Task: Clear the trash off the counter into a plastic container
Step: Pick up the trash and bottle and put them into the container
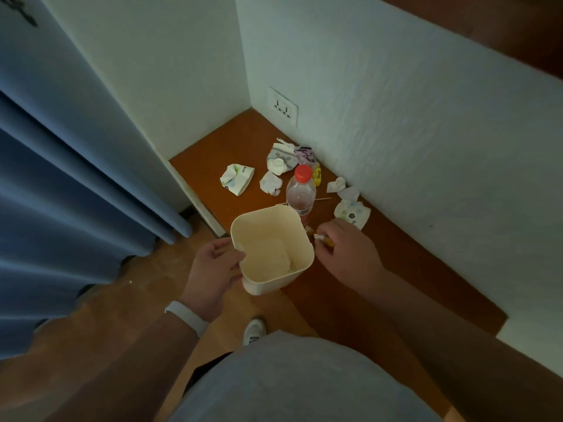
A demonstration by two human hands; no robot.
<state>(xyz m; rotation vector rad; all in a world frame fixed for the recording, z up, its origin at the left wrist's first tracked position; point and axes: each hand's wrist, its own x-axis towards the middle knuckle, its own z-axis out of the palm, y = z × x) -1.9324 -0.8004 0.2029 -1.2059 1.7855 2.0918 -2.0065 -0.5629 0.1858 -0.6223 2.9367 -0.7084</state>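
Your left hand (213, 269) grips the plastic container (264, 285), right hand (347, 251) pinches a wrapper (323, 238); brushing the bottle (300, 193) could topple it.

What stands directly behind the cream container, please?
A red-capped bottle stands behind the container. The container's rim covers part of its lower body, so its base is partly hidden.

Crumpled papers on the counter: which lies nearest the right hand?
The flower-printed paper farthest right, just beyond the right hand; the others lie farther back.
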